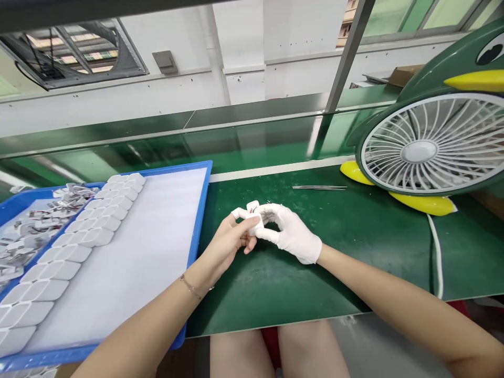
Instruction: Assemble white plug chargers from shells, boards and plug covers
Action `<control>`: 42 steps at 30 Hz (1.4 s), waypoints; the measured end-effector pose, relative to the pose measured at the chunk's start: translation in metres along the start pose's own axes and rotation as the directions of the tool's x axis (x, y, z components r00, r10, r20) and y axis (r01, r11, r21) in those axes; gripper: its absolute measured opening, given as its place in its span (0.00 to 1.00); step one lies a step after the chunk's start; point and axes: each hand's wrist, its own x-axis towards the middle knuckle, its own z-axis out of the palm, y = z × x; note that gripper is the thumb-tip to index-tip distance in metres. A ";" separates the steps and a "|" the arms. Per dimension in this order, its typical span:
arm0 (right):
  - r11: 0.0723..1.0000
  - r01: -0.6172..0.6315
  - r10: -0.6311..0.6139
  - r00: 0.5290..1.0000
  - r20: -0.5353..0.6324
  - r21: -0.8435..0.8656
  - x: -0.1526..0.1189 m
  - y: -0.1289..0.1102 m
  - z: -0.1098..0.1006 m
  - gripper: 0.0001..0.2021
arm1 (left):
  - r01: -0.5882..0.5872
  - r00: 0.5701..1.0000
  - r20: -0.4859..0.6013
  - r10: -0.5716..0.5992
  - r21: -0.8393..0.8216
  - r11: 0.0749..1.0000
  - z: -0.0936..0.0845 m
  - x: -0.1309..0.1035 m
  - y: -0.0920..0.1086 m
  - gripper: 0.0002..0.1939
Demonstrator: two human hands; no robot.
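A small white plastic housing (256, 227) with reddish wires showing at its top is held between both hands above the green tabletop. My left hand (232, 236), bare apart from a white cover on one finger, pinches it from the left with the thumb across its front. My right hand (293, 233), in a white glove, grips it from the right with thumb and fingers. A small white cap-like piece (252, 205) stands at the housing's upper edge; whether the two are joined is unclear. The gloved fingertips partly hide the wires.
To the left, a blue tray (201, 210) carries rows of white housings (84, 236). Beyond it, another blue tray (23, 197) holds loose wired parts (31, 226). Metal tweezers (319, 187) lie behind my hands. A green fan (419, 152) stands at the right, its white cable (436, 257) crossing the table.
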 end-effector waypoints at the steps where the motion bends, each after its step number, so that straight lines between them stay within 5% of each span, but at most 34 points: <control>1: 0.998 -0.014 0.012 0.999 0.032 0.055 0.001 0.002 0.001 0.19 | 0.021 1.000 -0.011 -0.022 -0.039 0.999 -0.001 0.001 0.000 0.12; 4: 0.993 -0.023 0.011 0.995 0.098 0.114 0.002 0.007 0.003 0.25 | 0.053 0.998 -0.037 -0.057 -0.087 0.995 -0.003 0.001 0.000 0.13; 18: 0.997 -0.026 0.019 0.996 0.090 0.075 0.003 0.007 0.005 0.25 | 0.069 0.995 -0.053 -0.080 -0.183 0.981 -0.006 0.004 -0.004 0.14; 33: 1.000 -0.017 0.017 1.000 -0.009 -0.005 0.002 0.013 0.005 0.19 | 0.067 0.991 -0.101 -0.088 -0.196 0.978 -0.007 0.003 -0.001 0.14; 39: 0.998 -0.069 0.069 0.986 -0.153 0.005 0.003 0.021 0.002 0.12 | 0.000 0.990 -0.139 -0.031 -0.222 0.975 -0.012 0.006 -0.003 0.13; 42: 0.993 -0.115 0.120 0.976 -0.181 0.042 0.001 0.019 -0.001 0.11 | -0.124 0.975 -0.201 0.092 -0.156 0.980 -0.012 0.007 -0.003 0.14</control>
